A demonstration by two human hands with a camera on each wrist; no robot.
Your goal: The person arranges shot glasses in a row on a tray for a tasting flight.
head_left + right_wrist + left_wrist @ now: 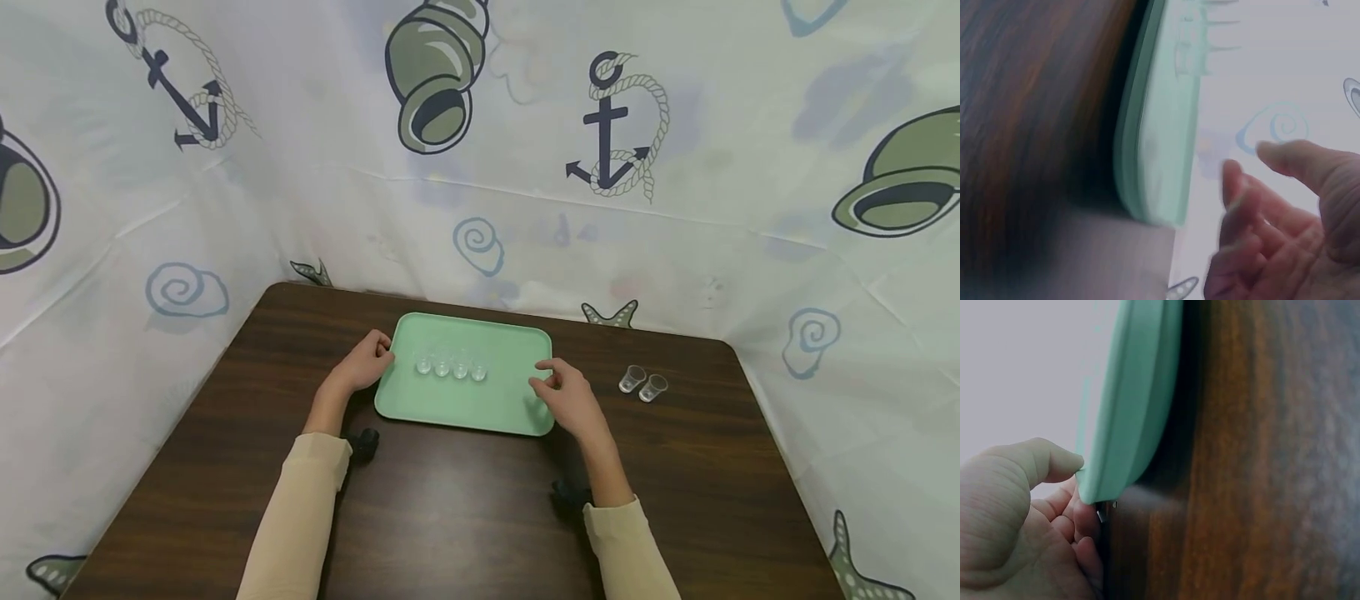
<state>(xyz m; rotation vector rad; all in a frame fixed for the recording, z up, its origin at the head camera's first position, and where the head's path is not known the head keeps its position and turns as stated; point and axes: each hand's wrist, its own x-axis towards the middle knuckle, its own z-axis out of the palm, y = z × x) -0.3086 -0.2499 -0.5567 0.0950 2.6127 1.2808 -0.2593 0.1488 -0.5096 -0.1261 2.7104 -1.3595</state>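
And here's the left hand [365,362], pinching the left edge of the pale green tray [513,408], thumb on the rim and fingers curled at the outer side! The tray sits in the middle of the dark wooden surface [450,500], towards the far side. Over at its right end, the right hand [566,396] grips nothing: thumb and forefinger apart, fingers loosely bent, and the right wrist view shows a gap between them and the rim. Four small clear cups [460,369] line up left to right on the tray, a little left of its middle. Out to the right, two more clear cups [653,387] are close together on the bare wood! Beyond the far edge, a pale cloth [525,233] with anchors and shells.
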